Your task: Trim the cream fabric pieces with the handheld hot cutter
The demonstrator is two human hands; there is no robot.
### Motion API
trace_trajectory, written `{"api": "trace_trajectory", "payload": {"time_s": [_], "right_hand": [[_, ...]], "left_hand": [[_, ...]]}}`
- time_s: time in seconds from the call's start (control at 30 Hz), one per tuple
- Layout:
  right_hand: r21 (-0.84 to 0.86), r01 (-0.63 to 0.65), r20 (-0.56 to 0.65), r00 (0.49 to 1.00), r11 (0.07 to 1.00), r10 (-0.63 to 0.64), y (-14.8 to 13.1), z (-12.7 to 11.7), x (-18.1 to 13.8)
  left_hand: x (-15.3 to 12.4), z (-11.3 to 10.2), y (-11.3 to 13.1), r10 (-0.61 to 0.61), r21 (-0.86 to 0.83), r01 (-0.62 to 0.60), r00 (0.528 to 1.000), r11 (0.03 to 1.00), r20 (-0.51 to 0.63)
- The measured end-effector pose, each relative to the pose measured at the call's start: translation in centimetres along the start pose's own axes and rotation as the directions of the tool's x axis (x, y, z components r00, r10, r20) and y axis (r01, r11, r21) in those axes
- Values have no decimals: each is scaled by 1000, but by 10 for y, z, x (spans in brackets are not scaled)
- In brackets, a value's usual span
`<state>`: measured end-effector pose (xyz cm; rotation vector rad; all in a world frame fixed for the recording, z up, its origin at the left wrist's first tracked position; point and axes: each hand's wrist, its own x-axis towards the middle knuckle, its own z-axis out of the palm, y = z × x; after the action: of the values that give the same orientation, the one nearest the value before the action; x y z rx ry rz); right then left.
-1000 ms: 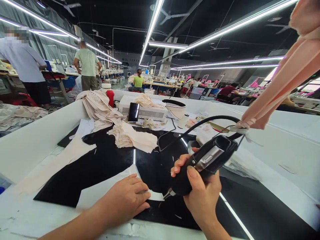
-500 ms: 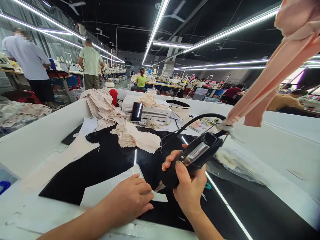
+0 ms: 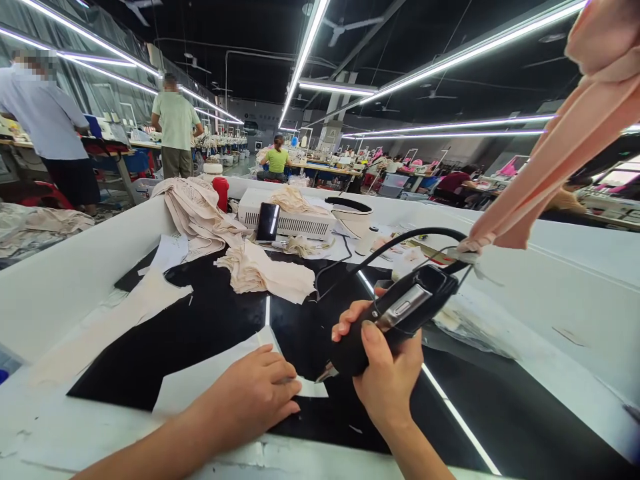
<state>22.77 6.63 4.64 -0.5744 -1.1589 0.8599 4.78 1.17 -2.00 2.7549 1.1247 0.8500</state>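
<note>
My right hand (image 3: 387, 380) grips a black corded hand tool (image 3: 395, 317), its metal tip pointing down-left at the edge of a white fabric piece (image 3: 210, 377). My left hand (image 3: 253, 400) lies flat on that white piece with its fingers stretched out, pressing it onto the black glossy table surface (image 3: 215, 327). The tool's black cable (image 3: 400, 247) loops up and to the right, where it hangs from a strip of pink cloth (image 3: 555, 153).
A heap of beige fabric pieces (image 3: 265, 270) lies mid-table, with more beige cloth (image 3: 195, 213), a white ribbed box (image 3: 295, 223), a phone (image 3: 267, 223), a red bottle (image 3: 221, 193) and a white bowl (image 3: 353, 217) behind. White raised walls border the table. People work at stations beyond.
The right hand with the tool shifted slightly left along the white piece's edge, then a little back right. The left hand stayed pressed on the fabric.
</note>
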Motion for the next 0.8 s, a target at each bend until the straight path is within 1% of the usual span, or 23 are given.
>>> {"api": "trace_trajectory", "payload": {"time_s": [0.3, 0.57, 0.7, 0.8], "right_hand": [[39, 18, 1, 1000, 999, -18, 1, 3, -1], [-11, -7, -3, 1000, 1000, 7, 1, 6, -3], [54, -8, 2, 1000, 998, 8, -2, 8, -5], [93, -14, 38, 999, 996, 10, -4, 10, -10]], "left_hand": [[0, -1, -1, -2, -16, 3, 1000, 1000, 12], [0, -2, 0, -9, -20, 10, 1000, 1000, 25], [1, -6, 2, -10, -18, 11, 1000, 1000, 18], [2, -6, 2, -3, -19, 3, 1000, 1000, 0]]}}
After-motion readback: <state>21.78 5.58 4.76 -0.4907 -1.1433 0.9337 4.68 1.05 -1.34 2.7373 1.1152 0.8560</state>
